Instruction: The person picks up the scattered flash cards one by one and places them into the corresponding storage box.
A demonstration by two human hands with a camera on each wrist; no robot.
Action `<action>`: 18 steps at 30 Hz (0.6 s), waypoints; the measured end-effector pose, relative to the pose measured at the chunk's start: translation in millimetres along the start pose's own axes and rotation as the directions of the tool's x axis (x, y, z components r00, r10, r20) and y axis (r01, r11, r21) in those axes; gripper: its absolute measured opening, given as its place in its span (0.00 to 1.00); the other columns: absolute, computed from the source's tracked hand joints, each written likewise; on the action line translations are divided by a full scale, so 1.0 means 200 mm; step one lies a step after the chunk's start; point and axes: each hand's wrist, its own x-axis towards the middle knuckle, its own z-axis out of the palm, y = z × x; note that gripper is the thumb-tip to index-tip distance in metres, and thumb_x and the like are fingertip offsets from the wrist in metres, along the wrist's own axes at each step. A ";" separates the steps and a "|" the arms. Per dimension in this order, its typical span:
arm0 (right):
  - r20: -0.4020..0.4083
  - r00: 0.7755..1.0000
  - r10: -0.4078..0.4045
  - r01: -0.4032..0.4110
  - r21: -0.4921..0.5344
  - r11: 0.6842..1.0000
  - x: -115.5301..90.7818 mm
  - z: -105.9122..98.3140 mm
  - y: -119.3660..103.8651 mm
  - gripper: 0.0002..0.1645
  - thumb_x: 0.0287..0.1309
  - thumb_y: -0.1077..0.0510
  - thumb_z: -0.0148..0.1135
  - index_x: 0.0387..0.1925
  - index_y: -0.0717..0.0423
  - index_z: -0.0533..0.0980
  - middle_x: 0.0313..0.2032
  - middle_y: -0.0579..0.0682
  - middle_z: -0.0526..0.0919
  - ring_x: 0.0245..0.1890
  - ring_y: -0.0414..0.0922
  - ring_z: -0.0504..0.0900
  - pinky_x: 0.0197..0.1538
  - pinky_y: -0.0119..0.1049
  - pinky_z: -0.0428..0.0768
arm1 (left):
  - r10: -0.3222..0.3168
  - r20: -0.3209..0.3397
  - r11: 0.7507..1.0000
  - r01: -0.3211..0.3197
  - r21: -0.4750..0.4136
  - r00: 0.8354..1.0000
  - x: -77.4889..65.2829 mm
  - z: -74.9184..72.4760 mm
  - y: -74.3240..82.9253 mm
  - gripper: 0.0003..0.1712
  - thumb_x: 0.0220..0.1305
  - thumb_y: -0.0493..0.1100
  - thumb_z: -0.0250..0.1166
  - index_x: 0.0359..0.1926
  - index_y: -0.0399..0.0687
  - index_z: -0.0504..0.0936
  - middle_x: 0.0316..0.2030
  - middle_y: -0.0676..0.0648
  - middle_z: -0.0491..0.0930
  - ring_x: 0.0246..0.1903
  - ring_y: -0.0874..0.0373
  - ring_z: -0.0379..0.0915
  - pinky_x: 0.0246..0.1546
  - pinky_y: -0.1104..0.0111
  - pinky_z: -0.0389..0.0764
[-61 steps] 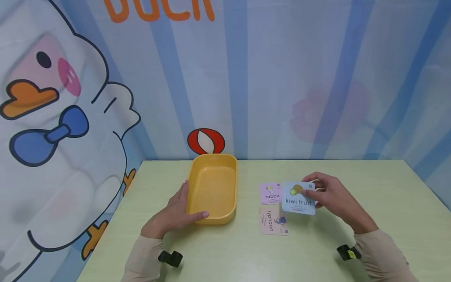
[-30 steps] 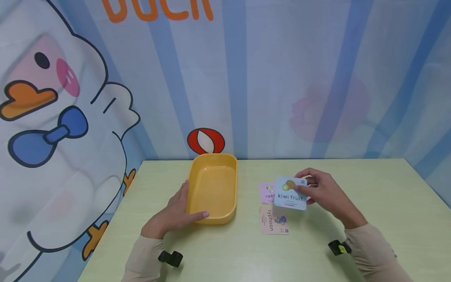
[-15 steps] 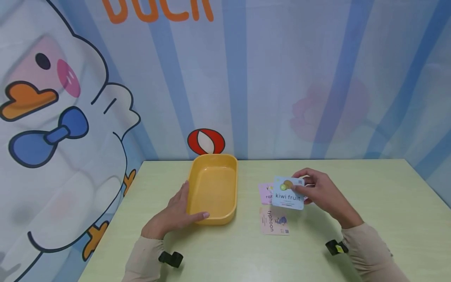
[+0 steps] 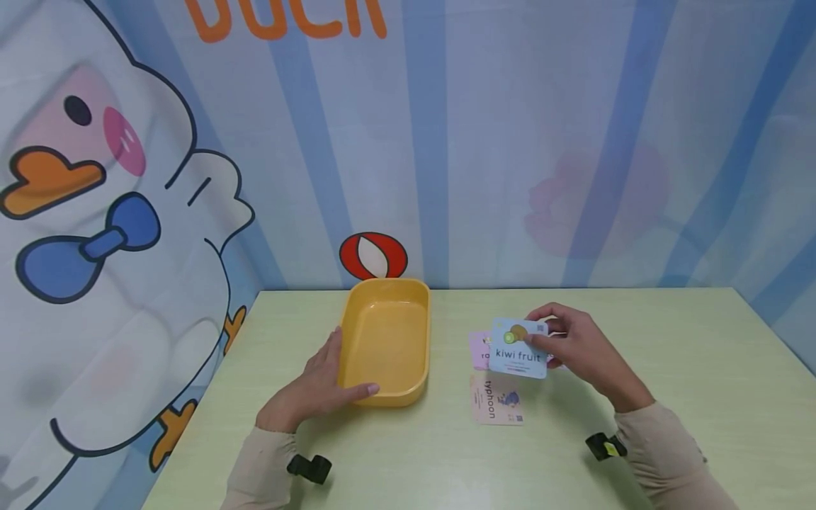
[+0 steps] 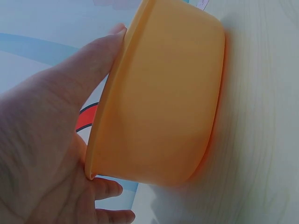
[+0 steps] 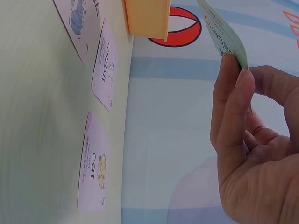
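Note:
My right hand [image 4: 570, 347] pinches a light blue "kiwi fruit" card [image 4: 513, 361] between thumb and fingers, raised above the table. From behind, in the right wrist view, that card [image 6: 226, 39] shows a pale green face with lettering. A pink "rabbit" card [image 4: 479, 350] lies below, partly covered in the head view. Beside it is a pink "cat" card [image 6: 93, 168], mostly hidden from the head camera. Closer to me lies a "typhoon" card [image 4: 497, 400]. My left hand [image 4: 312, 393] rests at the yellow tray's [image 4: 392, 400] near left corner, thumb on the rim, fingers extended along its side.
The pale green table [image 4: 408, 467] reaches back to a striped blue curtain [image 4: 484, 142] printed with a duck [image 4: 127, 354]. Nothing lies inside the tray. A black wrist camera [image 4: 309, 467] sits on the left sleeve, another [image 4: 605, 446] on the right.
My right hand has carried the kiwi fruit card left and slightly away from me, across the rabbit card, slowing over the last half second. My left hand and the tray have stayed put.

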 end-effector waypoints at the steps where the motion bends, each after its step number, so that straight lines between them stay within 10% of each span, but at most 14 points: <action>1: 0.000 1.000 0.000 0.000 0.000 1.000 0.00 0.00 0.00 0.23 0.66 0.57 0.66 0.59 0.60 0.72 0.43 0.59 0.84 0.38 0.49 0.85 0.36 0.45 0.86 | -0.005 0.002 1.000 0.005 0.000 1.000 0.00 0.00 0.00 0.76 0.48 0.76 0.71 0.81 0.56 0.32 0.79 0.44 0.45 0.74 0.42 0.49 0.69 0.37 0.61; 18: 0.006 1.000 0.005 -0.005 0.011 1.000 0.02 0.01 0.01 0.25 0.67 0.55 0.66 0.61 0.60 0.72 0.42 0.58 0.84 0.38 0.48 0.86 0.36 0.44 0.87 | -0.035 0.013 0.999 0.035 0.003 0.999 -0.01 -0.01 0.01 0.78 0.46 0.78 0.70 0.81 0.56 0.30 0.81 0.44 0.41 0.75 0.41 0.45 0.69 0.36 0.60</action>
